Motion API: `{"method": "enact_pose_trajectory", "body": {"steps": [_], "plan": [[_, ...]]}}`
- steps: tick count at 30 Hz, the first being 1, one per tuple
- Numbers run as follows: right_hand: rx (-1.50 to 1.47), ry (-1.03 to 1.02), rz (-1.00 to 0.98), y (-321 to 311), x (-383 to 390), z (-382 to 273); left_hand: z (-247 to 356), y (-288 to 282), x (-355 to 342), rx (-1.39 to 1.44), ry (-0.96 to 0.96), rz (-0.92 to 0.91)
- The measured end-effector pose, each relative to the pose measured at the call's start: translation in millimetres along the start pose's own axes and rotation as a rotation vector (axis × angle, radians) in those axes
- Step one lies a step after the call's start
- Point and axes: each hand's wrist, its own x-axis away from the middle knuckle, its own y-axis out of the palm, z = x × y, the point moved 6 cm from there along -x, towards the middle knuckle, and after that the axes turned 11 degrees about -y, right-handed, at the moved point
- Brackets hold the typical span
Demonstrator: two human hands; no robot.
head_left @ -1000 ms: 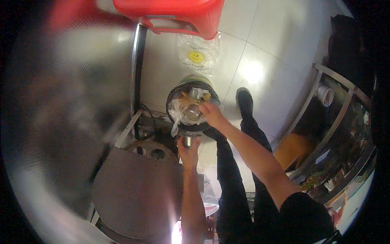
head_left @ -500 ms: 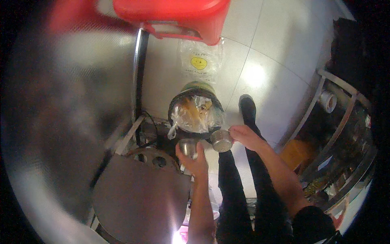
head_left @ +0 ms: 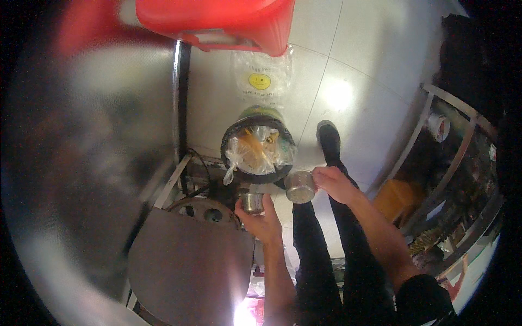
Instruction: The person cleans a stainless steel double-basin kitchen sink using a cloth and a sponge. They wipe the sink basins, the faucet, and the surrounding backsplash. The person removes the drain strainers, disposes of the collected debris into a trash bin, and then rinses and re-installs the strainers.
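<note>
My left hand (head_left: 263,224) is closed around a small shiny metal cup (head_left: 252,203), fingers and thumb on its opposite sides. To its right my right hand (head_left: 335,183) grips the edge or handle of a metal cup with small holes (head_left: 299,187); the fingers hide which. The two cups are apart. Both are just on my side of a dark-rimmed bin (head_left: 229,132), over its near edge and the floor. Inside the bin lies a clear plastic bag (head_left: 260,155) with brownish and yellowish contents. The cups' insides cannot be made out.
A round-ended dark board (head_left: 187,261) lies at the left below a metal panel (head_left: 98,125). Beyond the bin are a flat plastic bag (head_left: 263,87) with a yellow smiley and a red plastic container (head_left: 223,19). A cluttered metal rack (head_left: 462,157) stands at right.
Both cups stay in my hands and have drawn slightly back from the bin. The perforated cup has tilted a little. The whole view has shifted slightly.
</note>
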Motion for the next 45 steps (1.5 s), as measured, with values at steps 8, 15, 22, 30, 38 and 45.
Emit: {"method": "enact_pose_trajectory", "body": {"steps": [8,15,22,30,38,45], "plan": [[0.053,-0.070,-0.040,2,-8,-6,-10,79,-88,-0.419,0.085,0.062],[-0.067,-0.046,-0.053,17,14,-20,32,-11,-2,-0.206,0.104,0.107],[-0.137,-0.064,-0.067,14,-16,-22,-1,101,-102,-0.780,0.079,-0.091],[-0.079,-0.034,-0.164,31,20,-44,-27,-20,-2,0.374,-0.266,-0.276],[0.057,0.069,-0.288,65,27,-72,8,-26,15,1.233,-0.535,-1.110],[-0.065,0.056,-0.285,69,25,-58,22,-19,18,1.270,-0.539,-0.918]]}}
